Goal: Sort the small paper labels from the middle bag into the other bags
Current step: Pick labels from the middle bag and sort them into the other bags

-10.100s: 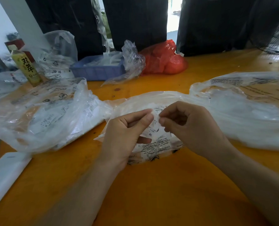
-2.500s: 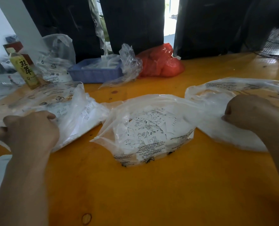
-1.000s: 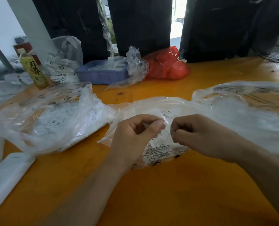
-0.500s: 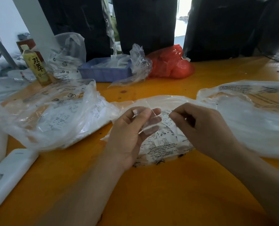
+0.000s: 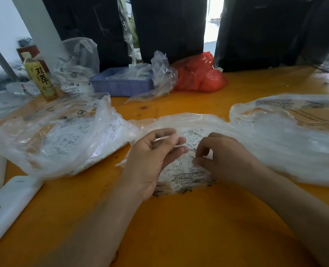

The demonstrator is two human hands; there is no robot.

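Observation:
Three clear plastic bags lie in a row on the orange table (image 5: 179,228). The middle bag (image 5: 186,176) holds a heap of small printed paper labels (image 5: 193,136). My left hand (image 5: 152,158) hovers over the bag's left part and holds a thin white label between thumb and fingers. My right hand (image 5: 225,157) is curled over the bag's right part, its fingertips pinching at the labels in the heap. The left bag (image 5: 63,135) holds white labels, and the right bag (image 5: 287,135) lies flat with white contents.
At the back stand a blue tray (image 5: 121,85), a crumpled clear bag (image 5: 161,74), a red plastic bag (image 5: 198,74) and a yellow drink bottle (image 5: 40,78). A white flat object (image 5: 7,205) lies at the table's left front edge. Dark garments hang behind.
Both hands came back from the outer bags to the middle bag. In the last half second my left fingers opened somewhat around a label and my right hand dipped lower into the heap.

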